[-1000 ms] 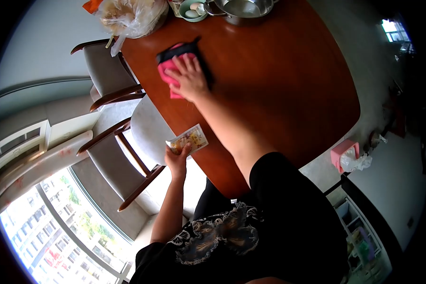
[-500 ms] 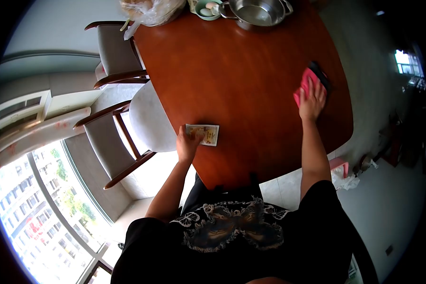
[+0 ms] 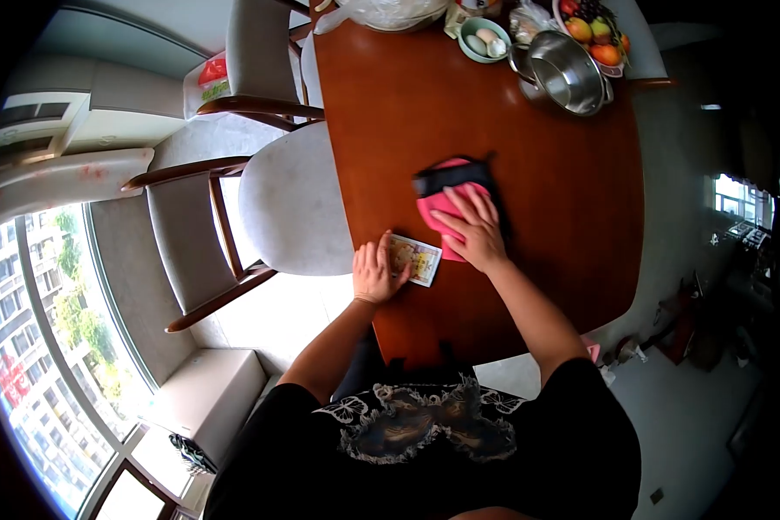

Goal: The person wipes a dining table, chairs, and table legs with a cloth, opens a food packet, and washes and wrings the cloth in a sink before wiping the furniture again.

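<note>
On the brown wooden table, my right hand (image 3: 475, 227) lies spread over a pink and black cloth (image 3: 455, 180), pressing it down. The cloth is bunched, with its dark part beyond my fingertips. At the table's left edge, my left hand (image 3: 378, 270) rests with fingers stretched out and thumb apart. Its index finger and thumb touch a small printed packet (image 3: 418, 262) that lies flat and tilted on the table. Part of the packet's near side is hidden by the thumb. The cloth's lower end is close beside the packet's right side.
At the far end of the table (image 3: 572, 199) stand a steel pot (image 3: 568, 76), a green bowl (image 3: 484, 41) of eggs, a basket of fruit (image 3: 600, 35) and a plastic-covered bundle (image 3: 390, 10). Grey chairs (image 3: 290, 199) line the left side, near a window (image 3: 56, 321).
My right hand has brought the cloth from the table's right side leftward, close to the packet. My left hand stays by the packet, fingers now straighter. The view has turned, showing the fruit.
</note>
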### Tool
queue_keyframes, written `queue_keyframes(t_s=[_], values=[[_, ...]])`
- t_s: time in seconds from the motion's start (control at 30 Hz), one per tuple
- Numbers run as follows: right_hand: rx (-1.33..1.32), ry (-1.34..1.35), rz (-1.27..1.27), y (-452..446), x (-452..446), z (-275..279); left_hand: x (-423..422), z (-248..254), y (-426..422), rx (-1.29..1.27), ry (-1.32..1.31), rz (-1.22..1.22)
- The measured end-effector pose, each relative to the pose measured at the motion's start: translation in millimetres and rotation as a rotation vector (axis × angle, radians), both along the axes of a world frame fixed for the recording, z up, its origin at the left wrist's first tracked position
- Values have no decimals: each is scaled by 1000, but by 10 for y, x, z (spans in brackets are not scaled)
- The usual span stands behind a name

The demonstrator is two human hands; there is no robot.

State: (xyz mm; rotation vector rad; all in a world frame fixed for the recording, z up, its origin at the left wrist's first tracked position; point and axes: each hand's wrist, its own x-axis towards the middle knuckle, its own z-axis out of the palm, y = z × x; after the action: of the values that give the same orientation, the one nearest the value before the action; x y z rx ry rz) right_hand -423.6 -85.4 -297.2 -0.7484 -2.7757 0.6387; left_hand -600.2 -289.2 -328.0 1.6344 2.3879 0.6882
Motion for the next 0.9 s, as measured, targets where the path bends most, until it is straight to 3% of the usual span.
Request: queue_keyframes(t_s=[0.17, 0.27, 0.5, 0.7, 0.9], values=[[24, 113, 336, 315, -1494, -138, -15, -34, 21, 18, 32, -17], [87, 212, 264, 389, -2308, -272, -7, -63, 2, -28, 11, -5], [179, 157, 86, 938, -3416, -429, -7, -21, 43, -34, 41, -9], [248, 244, -50, 1316, -3503, -593, 47, -108, -3, -56, 33, 18], [260, 165, -313, 1265, -2649, -579, 43, -118, 11, -33, 25, 36]])
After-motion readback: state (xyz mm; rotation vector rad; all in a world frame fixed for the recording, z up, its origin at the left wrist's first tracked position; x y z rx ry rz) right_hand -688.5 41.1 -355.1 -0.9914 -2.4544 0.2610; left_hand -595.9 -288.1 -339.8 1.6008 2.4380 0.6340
